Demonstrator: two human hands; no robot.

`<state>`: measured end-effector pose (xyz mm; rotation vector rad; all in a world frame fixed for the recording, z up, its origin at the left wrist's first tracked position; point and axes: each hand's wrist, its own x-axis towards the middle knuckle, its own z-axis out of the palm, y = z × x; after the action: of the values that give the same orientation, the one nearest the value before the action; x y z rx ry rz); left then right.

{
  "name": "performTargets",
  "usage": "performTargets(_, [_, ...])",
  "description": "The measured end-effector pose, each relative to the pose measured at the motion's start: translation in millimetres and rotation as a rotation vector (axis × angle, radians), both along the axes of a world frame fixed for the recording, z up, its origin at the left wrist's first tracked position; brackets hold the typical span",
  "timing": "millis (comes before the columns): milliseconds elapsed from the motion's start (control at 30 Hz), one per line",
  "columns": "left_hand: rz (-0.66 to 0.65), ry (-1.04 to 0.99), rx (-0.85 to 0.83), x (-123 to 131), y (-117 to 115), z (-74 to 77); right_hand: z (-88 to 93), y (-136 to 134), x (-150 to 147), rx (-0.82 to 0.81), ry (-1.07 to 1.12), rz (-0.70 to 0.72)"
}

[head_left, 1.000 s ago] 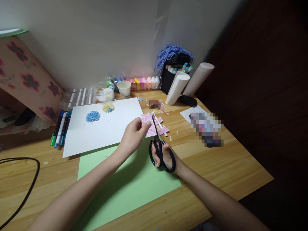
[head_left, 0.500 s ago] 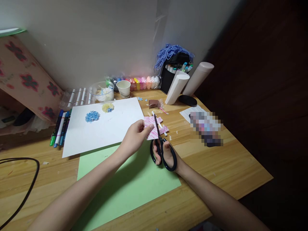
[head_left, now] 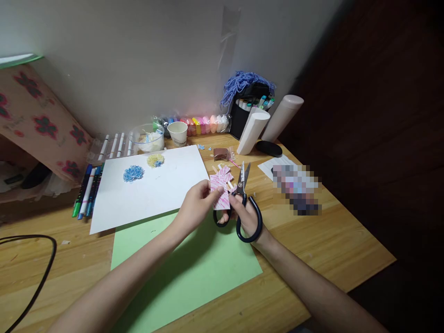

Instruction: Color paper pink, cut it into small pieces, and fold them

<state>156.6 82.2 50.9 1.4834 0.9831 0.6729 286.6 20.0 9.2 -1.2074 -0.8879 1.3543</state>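
My left hand (head_left: 199, 200) pinches a small piece of paper (head_left: 219, 193) streaked with pink marker. Just right of it, my right hand (head_left: 243, 213) holds black-handled scissors (head_left: 242, 184), their blades parted, pointing away from me and clear of the paper. Beyond the held piece lie cut pink-streaked scraps (head_left: 225, 172) on the wooden table. A white sheet (head_left: 166, 189) bearing a blue crumbled-paper cluster (head_left: 133, 173) and a yellow one (head_left: 155, 160) lies to the left. Under my hands is a green sheet (head_left: 187, 268), partly covered by the white one.
Along the wall stand a clear bowl (head_left: 149, 141), a paper cup (head_left: 178, 133) and packed colored clay (head_left: 204, 125). A black pen holder (head_left: 239, 118) and two tall white containers (head_left: 254, 132) are at the back right. Markers (head_left: 86, 192) lie left; a cable (head_left: 52, 259) curves at the left edge.
The scissors have come away from the paper to the right, and their blades have spread. The pink-streaked piece stays in my left hand, a scrap now lying beyond it.
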Motion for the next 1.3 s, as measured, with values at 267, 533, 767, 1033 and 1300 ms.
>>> performTargets(267, [-0.053,0.08,0.042,0.9,-4.5,0.8,1.5,5.2,10.2,0.064,-0.032,-0.134])
performTargets(533, [-0.041,0.225,0.331,-3.7,-4.4,6.0,3.3,0.0,6.7,-0.005,0.093,0.028])
performTargets(767, [0.146,0.12,0.428,-11.0,8.0,11.1,-7.8,-20.0,-15.7,0.022,0.05,0.372])
performTargets(1033, [0.203,0.152,0.388,-9.9,7.5,5.7,-8.9,-23.8,-15.8,0.056,-0.002,0.392])
performTargets(1300, [0.204,0.242,0.451,-7.5,3.8,2.4,-4.6,-24.2,-15.7,0.042,0.002,0.364])
